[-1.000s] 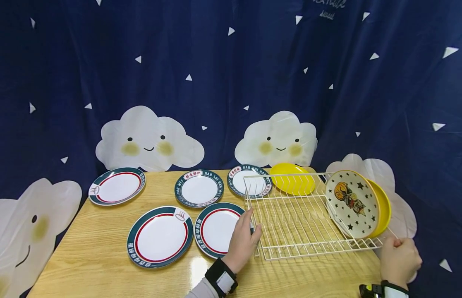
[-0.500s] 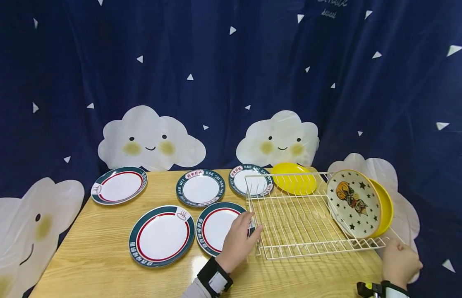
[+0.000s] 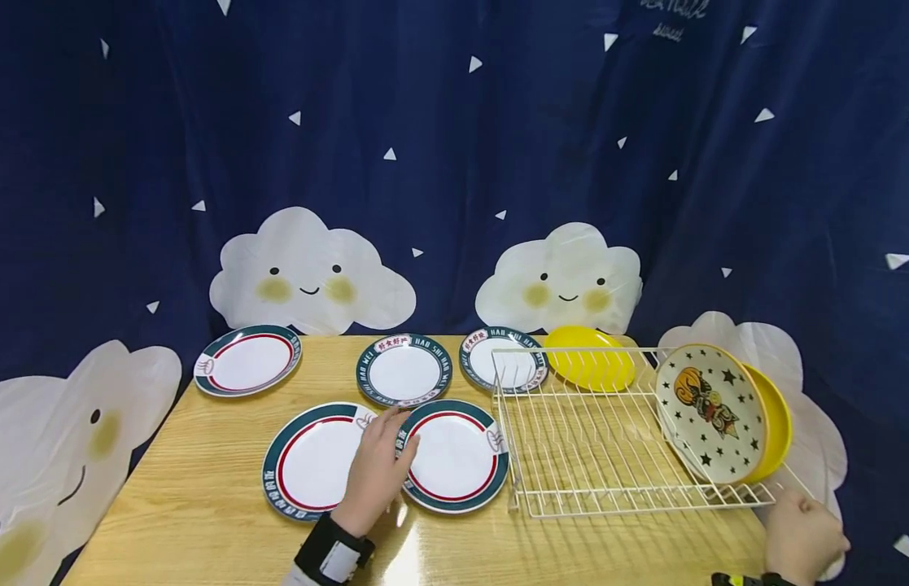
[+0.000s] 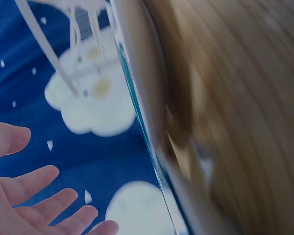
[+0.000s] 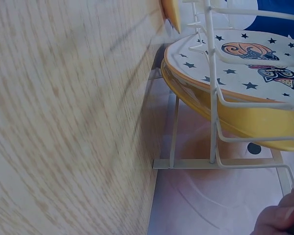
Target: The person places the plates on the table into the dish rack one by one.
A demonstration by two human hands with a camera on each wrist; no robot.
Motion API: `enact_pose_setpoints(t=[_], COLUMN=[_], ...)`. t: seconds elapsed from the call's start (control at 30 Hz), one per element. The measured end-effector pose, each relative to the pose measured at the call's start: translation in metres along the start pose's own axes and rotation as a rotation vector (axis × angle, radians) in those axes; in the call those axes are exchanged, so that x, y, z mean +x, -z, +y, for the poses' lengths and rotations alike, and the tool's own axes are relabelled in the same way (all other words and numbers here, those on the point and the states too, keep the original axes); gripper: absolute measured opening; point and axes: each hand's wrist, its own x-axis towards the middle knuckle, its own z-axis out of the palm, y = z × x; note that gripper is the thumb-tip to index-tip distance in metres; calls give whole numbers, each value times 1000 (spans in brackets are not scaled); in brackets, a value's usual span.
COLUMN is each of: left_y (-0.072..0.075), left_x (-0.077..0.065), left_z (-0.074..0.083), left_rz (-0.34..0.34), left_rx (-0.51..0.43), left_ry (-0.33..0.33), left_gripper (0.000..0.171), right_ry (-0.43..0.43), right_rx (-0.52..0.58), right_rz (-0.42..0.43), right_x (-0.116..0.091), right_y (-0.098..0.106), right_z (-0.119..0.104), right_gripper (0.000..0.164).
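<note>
My left hand hovers over the two front plates with its fingers spread and nothing in them. Under it lie a left green-rimmed plate, partly hidden by the hand, and a right green-rimmed plate with a red ring. The left wrist view shows the fingers apart from a plate's edge. On the far right my right hand grips the end of the white wire dish rack. A star-patterned plate leans in the rack against a yellow dish.
Along the back of the wooden table lie a red-ringed plate, a small green-rimmed plate and another small plate. A yellow oval plate sits behind the rack. A dark blue curtain hangs behind.
My left hand has moved left from the rack's left end to above the gap between the two front plates. The right hand keeps its grip on the rack. The view has shifted slightly.
</note>
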Motion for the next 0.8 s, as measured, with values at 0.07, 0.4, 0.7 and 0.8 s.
enact_pose_setpoints(t=[0.07, 0.4, 0.7, 0.8], left_y=[10, 59, 84, 89], left_x=[-1, -9, -24, -25], left_z=[-15, -68, -106, -116], left_rz=[9, 2, 80, 78], left_rx=[34, 87, 41, 13], left_ry=[33, 259, 451, 517], left_gripper=[42, 48, 49, 50], right_ry=[4, -7, -44, -50], right_rx=[6, 20, 15, 18], right_rz=[8, 21, 15, 16], right_x=[1, 1, -2, -2], right_y=[0, 0, 3, 2], right_z=[2, 1, -1, -1], right_gripper=[50, 48, 50, 50])
